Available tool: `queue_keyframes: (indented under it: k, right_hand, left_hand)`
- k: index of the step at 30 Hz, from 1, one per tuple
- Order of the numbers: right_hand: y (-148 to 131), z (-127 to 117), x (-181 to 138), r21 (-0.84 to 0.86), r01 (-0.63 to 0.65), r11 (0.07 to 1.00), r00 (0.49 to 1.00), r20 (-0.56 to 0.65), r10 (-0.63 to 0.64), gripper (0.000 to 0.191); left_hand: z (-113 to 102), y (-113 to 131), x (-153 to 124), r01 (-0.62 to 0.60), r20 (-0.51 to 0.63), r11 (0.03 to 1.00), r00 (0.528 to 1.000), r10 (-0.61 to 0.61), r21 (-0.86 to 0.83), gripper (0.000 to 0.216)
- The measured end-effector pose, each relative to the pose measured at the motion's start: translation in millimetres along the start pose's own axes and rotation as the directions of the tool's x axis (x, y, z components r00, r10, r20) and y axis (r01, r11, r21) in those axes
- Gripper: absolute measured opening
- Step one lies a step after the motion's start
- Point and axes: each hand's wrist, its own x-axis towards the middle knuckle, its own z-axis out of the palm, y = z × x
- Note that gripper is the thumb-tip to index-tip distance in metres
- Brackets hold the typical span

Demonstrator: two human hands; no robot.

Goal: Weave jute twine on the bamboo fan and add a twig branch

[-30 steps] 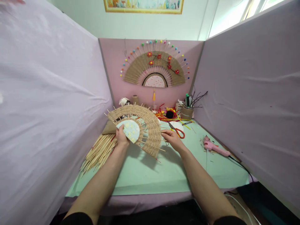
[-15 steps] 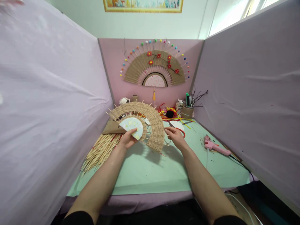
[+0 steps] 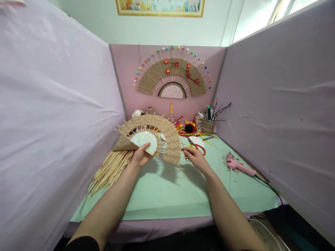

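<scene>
My left hand (image 3: 142, 157) is closed on the pale floral half-round centre of a woven fan (image 3: 171, 139), its thumb on top. The fan is tan cord woven over thin wooden sticks, whose ends poke out past the outer rim. It is held tilted above the table. At its right edge, my right hand (image 3: 193, 156) pinches with thumb and forefinger around a protruding stick end. Just behind that hand lie red-handled scissors (image 3: 197, 147).
A bundle of thin sticks (image 3: 111, 170) lies at left by a brown board (image 3: 123, 143). At right is a pink glue gun (image 3: 240, 165) with its cord. Pens stand in a pot (image 3: 208, 125) at the back. A finished fan (image 3: 151, 78) hangs on the pink panel.
The fan has turned slightly and shifted a little left in my left hand. My right hand has moved slightly left and down along with the fan's edge.
</scene>
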Motion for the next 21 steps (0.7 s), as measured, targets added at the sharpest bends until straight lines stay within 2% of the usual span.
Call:
queue_keyframes:
  k: [5, 10, 15, 21]
  right_hand:
    - [-1, -17, -5, -0.107, 0.002, 0.994, 1.0, 0.012, 0.0, 0.035]
    - [-6, -40, -6, -0.312, 0.111, 0.943, 0.989, -0.06, -0.137, 0.027]
    - [-2, -39, -9, -0.507, 0.129, 0.852, 0.975, -0.093, -0.203, 0.024]
    - [0, -25, -18, -0.445, 0.152, 0.883, 0.973, -0.09, -0.213, 0.024]
  left_hand:
    - [22, -2, 6, -0.019, 0.01, 0.999, 1.0, 0.019, 0.036, 0.03]
    - [44, -8, 16, -0.046, 0.022, 0.994, 0.999, 0.044, 0.101, 0.028]
    - [41, -28, 21, -0.11, -0.045, 0.991, 0.993, 0.113, 0.078, 0.036]
    - [33, -35, 23, -0.146, -0.091, 0.989, 0.985, 0.146, 0.014, 0.046]
